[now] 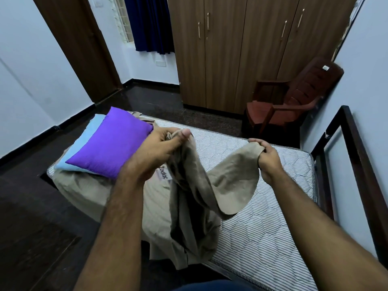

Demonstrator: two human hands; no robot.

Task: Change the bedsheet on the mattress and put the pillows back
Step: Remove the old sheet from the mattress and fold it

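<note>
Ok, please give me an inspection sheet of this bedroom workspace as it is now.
Surface: striped mattress, right part bare.
Job's things: beige bedsheet bunched, partly lifted; purple pillow lying on a light blue pillow at the left end.
Clutter: nothing seen.
Grips: left hand and right hand each pinch the sheet's edge.
Cables: nothing seen.
Surroundings: brown wardrobe, brown chair, dark blue curtain, dark floor.

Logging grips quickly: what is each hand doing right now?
Left hand: closed on a bunched edge of the beige bedsheet.
Right hand: closed, pinching the same bedsheet's edge.
</note>
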